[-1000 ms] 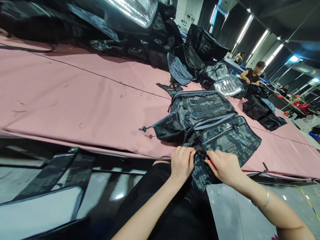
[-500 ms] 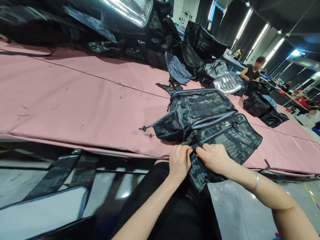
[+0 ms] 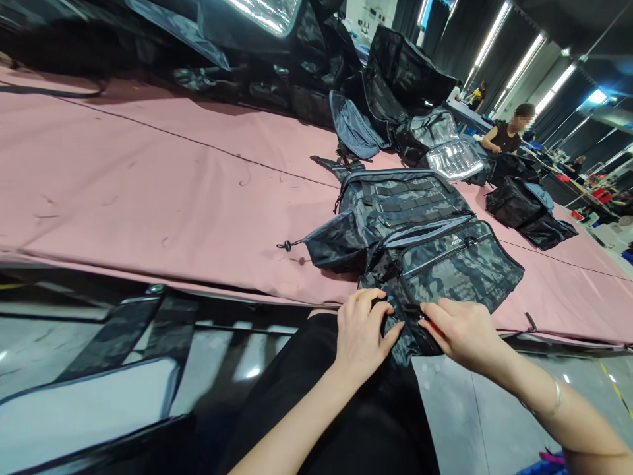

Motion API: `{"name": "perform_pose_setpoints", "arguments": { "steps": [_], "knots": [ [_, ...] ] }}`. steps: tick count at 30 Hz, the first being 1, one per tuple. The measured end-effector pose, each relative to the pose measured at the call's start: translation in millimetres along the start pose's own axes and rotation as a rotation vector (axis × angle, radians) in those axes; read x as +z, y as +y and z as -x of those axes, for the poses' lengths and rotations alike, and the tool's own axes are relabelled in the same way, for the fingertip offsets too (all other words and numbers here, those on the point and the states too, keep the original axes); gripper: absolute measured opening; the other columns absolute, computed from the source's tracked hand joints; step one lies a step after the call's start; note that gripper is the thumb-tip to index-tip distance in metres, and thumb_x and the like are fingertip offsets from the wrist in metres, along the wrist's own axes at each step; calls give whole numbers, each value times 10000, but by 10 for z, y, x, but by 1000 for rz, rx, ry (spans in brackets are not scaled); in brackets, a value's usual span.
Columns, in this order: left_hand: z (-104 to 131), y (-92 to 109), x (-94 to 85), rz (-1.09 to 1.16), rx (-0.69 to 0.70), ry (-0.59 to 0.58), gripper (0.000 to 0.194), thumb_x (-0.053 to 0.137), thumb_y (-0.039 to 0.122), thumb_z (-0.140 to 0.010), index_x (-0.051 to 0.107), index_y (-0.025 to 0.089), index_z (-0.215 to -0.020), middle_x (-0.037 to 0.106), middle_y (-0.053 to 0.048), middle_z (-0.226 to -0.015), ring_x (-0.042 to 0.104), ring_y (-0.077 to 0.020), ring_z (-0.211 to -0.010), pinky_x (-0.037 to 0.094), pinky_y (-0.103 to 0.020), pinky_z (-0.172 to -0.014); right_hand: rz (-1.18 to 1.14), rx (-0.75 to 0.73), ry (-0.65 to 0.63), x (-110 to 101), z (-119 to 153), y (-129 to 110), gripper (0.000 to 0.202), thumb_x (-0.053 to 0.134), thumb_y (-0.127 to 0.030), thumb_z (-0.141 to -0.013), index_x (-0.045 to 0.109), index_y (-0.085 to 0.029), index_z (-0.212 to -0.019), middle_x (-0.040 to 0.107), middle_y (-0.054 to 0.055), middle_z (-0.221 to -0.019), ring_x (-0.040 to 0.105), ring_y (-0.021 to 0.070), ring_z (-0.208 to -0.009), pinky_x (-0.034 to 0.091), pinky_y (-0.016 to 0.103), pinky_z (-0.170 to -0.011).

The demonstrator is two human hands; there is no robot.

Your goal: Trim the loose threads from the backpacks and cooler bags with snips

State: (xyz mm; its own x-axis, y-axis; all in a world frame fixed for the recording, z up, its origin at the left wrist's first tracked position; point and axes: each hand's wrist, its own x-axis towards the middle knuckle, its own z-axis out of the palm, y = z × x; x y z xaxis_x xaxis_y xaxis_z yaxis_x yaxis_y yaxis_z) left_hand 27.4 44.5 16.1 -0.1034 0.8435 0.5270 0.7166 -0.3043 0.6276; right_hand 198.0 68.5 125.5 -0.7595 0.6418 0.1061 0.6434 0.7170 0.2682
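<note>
A dark camouflage backpack (image 3: 410, 198) lies on the pink-covered table, its front panel folded toward me and its near part hanging over the edge. With curled fingers, my left hand (image 3: 363, 330) grips the fabric of that hanging part, thumb and forefinger on either side of a fold. My right hand (image 3: 462, 330) is closed in a pinch to the right of it, at a dark seam of the same part. What it pinches looks like a small zipper pull, mostly hidden by the fingertips. A cord with a toggle (image 3: 287, 246) sticks out from the backpack's left pocket.
The pink table cover (image 3: 173, 198) stretches left and right. Large black bags (image 3: 277, 86) line its far side, with a silver-lined open bag (image 3: 455, 158) and another black bag (image 3: 524, 208) farther right. A person (image 3: 512, 132) works beyond. Camouflage straps (image 3: 116, 336) and a white panel (image 3: 93, 415) are at lower left.
My right hand has moved right along the seam, away from my left hand. My left hand's thumb and forefinger have spread a little over the fabric. The view has shifted slightly.
</note>
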Motion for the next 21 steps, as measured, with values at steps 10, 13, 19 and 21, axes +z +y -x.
{"name": "perform_pose_setpoints", "arguments": {
  "steps": [10,13,19,21],
  "knots": [
    [38,25,132,19,39,92,59,501,168,-812,520,172,-756,589,-85,-946,489,-236,-941,432,-403,-766,23,-19,-224,-6,-133,-116,173,404,-228,-931,525,-178,-817,547,20,-679,508,125,-547,186,260,-481],
    [70,5,154,77,25,117,57,488,153,-816,501,176,-766,576,-82,-944,494,-228,-944,435,-399,-788,13,-35,-272,18,-204,-129,170,391,-233,-938,522,-176,-845,562,31,-711,517,128,-562,202,246,-485],
    [87,3,151,90,11,106,59,486,166,-815,503,179,-759,578,-81,-943,502,-231,-943,434,-405,-799,13,-31,-327,37,-299,-163,205,364,-220,-947,538,-173,-849,582,50,-744,551,143,-603,234,230,-485],
    [84,-2,157,95,12,109,61,488,170,-814,510,178,-757,580,-81,-943,506,-230,-944,435,-404,-799,2,-35,-333,34,-303,-166,204,372,-201,-940,551,-174,-847,589,49,-749,557,143,-605,253,223,-494]
  ]
}}
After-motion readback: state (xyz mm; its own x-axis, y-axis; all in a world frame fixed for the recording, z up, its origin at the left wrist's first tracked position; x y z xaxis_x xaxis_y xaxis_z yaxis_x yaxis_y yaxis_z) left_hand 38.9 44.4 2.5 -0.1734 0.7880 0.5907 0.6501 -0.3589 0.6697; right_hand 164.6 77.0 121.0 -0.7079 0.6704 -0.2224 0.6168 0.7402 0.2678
